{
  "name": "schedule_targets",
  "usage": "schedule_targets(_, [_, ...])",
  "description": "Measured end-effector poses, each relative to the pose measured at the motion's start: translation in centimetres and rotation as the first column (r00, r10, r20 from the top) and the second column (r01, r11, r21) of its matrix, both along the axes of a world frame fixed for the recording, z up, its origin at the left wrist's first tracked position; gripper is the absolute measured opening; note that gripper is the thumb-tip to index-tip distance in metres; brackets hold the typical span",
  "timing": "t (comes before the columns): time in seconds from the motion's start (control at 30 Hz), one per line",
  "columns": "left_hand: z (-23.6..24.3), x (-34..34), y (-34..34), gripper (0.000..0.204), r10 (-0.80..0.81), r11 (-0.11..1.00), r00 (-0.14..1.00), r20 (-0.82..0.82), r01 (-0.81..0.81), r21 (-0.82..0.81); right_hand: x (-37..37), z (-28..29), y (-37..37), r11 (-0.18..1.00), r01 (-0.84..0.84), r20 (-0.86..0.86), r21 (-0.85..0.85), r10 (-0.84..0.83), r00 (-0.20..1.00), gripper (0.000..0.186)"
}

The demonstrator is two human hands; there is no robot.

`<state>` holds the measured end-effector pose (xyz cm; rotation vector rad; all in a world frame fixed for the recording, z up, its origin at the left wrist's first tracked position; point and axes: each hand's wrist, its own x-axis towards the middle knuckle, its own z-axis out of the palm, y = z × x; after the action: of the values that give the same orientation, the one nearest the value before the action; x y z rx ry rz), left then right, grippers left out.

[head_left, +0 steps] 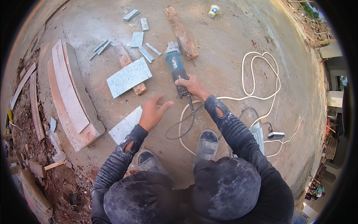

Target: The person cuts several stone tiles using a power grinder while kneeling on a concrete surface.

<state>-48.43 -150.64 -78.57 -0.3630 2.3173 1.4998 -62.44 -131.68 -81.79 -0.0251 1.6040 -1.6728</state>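
Observation:
My right hand [193, 87] is wrapped round the black rear grip of a teal angle grinder [174, 61]. The grinder's metal head points away from me, beside a long wooden block [181, 31]. My left hand [153, 112] hangs open with nothing in it, thumb apart from the fingers. Just beyond it, a pale green speckled tile [128, 78] rests across a reddish wooden block [140, 89], with a line near its right end. Another tile [125, 126] lies on the ground, partly hidden behind my left forearm.
Several cut tile pieces [137, 39] lie farther out. A white cable [244, 98] loops across the ground at right, near a power strip [276, 135] and stacked tiles [257, 136]. At left stands a concrete slab [87, 128] with a long board [69, 89]. A paper cup [213, 11] lies at the far side.

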Motion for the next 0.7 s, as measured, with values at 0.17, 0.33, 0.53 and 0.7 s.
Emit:
schedule_targets(0.17, [4.1, -1.9, 3.0, 0.073, 0.16, 0.804, 0.987, -0.008, -0.126, 0.582, 1.8, 7.7, -1.4, 0.988, -0.053, -0.141, -0.143, 0.033, 0.989, 0.038])
schedule_targets(0.33, [11.5, -3.7, 2.5, 0.057, 0.186, 0.806, 0.921, -0.343, 0.056, 0.589, 1.0, 17.1, -2.9, 0.973, -0.101, -0.435, -0.209, 0.0, 0.901, 0.043])
schedule_targets(0.53, [17.4, -8.3, -0.1, 0.054, -0.147, 0.984, 0.671, -0.727, 0.173, -0.039, -3.1, 25.6, -5.3, 0.972, 0.038, -0.587, -0.23, -0.17, 0.791, 0.015])
schedule_targets(0.7, [19.3, -10.6, 0.1, 0.057, -0.011, 0.901, 0.645, -0.765, 0.339, 0.273, -5.3, 28.4, -6.7, 0.933, 0.129, -0.493, -0.337, -0.292, 0.82, 0.021])
